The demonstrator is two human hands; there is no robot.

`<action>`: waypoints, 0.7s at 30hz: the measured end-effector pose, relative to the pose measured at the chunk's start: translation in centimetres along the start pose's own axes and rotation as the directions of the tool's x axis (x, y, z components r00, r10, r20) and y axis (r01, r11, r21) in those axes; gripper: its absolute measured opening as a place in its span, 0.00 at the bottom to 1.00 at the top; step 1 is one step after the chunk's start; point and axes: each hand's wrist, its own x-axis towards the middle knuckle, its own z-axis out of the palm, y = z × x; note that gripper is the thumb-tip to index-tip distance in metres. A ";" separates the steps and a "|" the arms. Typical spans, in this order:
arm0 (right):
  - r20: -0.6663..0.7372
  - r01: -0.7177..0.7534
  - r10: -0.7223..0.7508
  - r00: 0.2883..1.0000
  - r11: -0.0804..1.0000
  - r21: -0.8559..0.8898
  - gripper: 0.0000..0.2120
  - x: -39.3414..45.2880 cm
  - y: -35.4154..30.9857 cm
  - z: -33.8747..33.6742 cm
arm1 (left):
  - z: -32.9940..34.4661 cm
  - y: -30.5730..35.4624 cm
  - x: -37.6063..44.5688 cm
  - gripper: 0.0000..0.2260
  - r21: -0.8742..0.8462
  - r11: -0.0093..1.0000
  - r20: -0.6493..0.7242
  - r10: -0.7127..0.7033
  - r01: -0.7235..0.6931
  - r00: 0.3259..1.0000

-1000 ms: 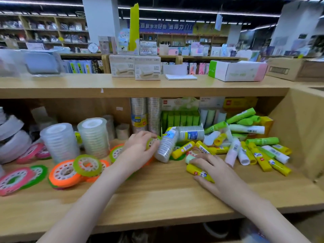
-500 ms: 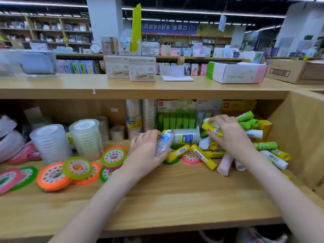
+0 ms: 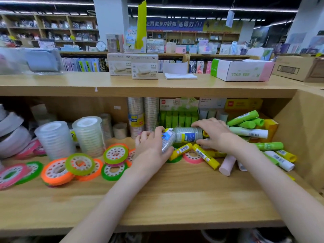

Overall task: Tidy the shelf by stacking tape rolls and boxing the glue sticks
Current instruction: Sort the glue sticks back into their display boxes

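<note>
1. Tape rolls in two clear wrapped tubes lie on the shelf (image 3: pixel 175 199), among the glue sticks (image 3: pixel 206 156).
2. Left hand (image 3: pixel 152 148) holds the near tube (image 3: pixel 168 141), fingers curled round it.
3. Right hand (image 3: pixel 213 133) grips the far tube (image 3: pixel 188 135) from above.
4. Loose colored rolls (image 3: pixel 79 163) lie to the left.

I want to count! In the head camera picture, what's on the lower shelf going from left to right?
White tape rolls → two clear tape stacks → orange tape ring → left hand → right hand → pink glue stick → green glue sticks.
</note>
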 end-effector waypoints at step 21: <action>-0.447 0.434 -0.217 0.868 0.768 0.470 0.18 4.4 -14.6 2.7 | -7.1 -11.6 -7.2 0.22 0.146 0.989 -0.366 0.048 0.006 0.930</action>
